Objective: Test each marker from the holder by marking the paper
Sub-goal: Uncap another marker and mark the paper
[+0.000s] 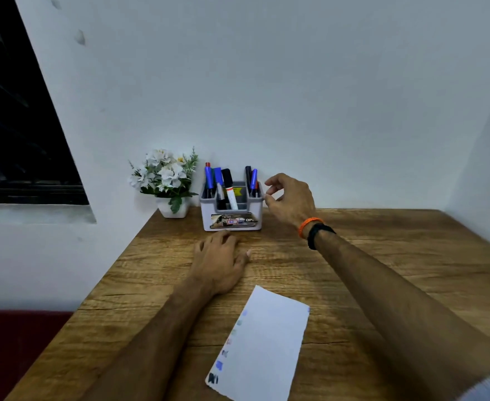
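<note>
Holder [232, 211] of markers [209, 178] at frame centre, right hand [291, 199] beside it, grip loosely curled, empty, left hand [222, 260] flat on worktop [382, 270], paper [262, 345] lower centre

Holder [232, 211] at the table's [382, 256] back — paper [266, 342] before it, plant [168, 183] left.

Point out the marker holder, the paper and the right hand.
marker holder [232, 211], head view, front wall.
paper [269, 337], head view, blank middle.
right hand [291, 199], head view, back of the hand.
</note>
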Motion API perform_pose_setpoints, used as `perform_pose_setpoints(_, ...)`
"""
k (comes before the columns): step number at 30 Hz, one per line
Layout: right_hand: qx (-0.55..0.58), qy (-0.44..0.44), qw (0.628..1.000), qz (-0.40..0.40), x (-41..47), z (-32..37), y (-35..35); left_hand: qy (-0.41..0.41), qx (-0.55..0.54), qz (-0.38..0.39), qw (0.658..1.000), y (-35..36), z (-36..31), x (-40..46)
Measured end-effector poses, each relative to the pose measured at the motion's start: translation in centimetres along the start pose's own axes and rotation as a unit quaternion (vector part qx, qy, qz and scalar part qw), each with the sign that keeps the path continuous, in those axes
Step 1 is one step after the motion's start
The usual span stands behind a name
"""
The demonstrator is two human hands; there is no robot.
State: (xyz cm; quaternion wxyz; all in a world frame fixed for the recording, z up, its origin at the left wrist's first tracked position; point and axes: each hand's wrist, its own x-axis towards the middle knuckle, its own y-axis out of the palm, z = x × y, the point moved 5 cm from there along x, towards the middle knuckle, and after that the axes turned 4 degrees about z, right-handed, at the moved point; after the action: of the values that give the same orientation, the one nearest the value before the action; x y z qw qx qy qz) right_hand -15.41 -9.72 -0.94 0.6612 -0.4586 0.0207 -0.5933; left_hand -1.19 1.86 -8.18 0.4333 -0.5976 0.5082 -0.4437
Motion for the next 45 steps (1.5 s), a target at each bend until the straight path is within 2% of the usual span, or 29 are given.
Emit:
perform_pose_setpoints(8, -0.019, 0.001, 1.000, -0.002, 3.0, 0.3, 1.2, -0.001, -0.004, -0.002, 1.000, 0.3, 0.5, 0.2)
perform_pose_setpoints(16, -0.107, 0.019, 0.992, 0.068, 5.1, 0.6, 2.6, -0.005, -0.006, -0.001, 1.000, 0.2, 0.4, 0.2)
perform_pose_setpoints(18, -0.071, 0.010, 0.996, 0.052, 4.8, 0.9, 2.4, -0.004, -0.006, -0.004, 1.000, 0.2, 0.3, 0.1)
perform_pose_setpoints(21, 0.013, -0.021, 1.000, -0.012, 3.8, 1.7, 1.7, -0.006, -0.004, -0.002, 1.000, 0.2, 0.2, 0.1)
perform_pose_setpoints(24, 0.100, 0.020, 0.995, -0.013, 2.7, 1.4, 1.8, -0.004, -0.006, -0.007, 1.000, 0.1, 0.2, 0.1)
perform_pose_setpoints(27, 0.080, 0.066, 0.995, -0.004, 2.2, 1.1, 2.4, -0.003, -0.006, -0.009, 1.000, 0.1, 0.3, -0.1)
perform_pose_setpoints(30, 0.095, 0.070, 0.992, -0.039, 2.2, 1.6, 1.8, -0.003, -0.006, -0.006, 1.000, 0.0, 0.2, -0.1)
perform_pose_setpoints(34, 0.185, 0.027, 0.978, -0.093, 2.3, 3.3, -0.8, -0.003, -0.007, -0.006, 1.000, 0.0, 0.2, -0.1)
perform_pose_setpoints(37, 0.225, -0.033, 0.967, -0.116, 1.5, 5.0, -2.4, 0.007, -0.053, -0.032, 0.998, -0.6, 0.2, -0.1)
perform_pose_setpoints(39, 0.256, -0.046, 0.960, -0.105, 0.5, 5.8, -2.9, 0.025, -0.134, -0.090, 0.987, -1.9, 0.0, -0.5)
perform_pose_setpoints(41, 0.288, -0.045, 0.955, -0.065, -0.9, 6.3, -3.0, 0.038, -0.256, -0.148, 0.955, -3.6, -0.1, -1.2)
perform_pose_setpoints(45, 0.287, -0.035, 0.956, 0.055, -5.3, 6.7, -1.8, 0.062, -0.523, -0.159, 0.835, -6.0, -0.1, -2.7)
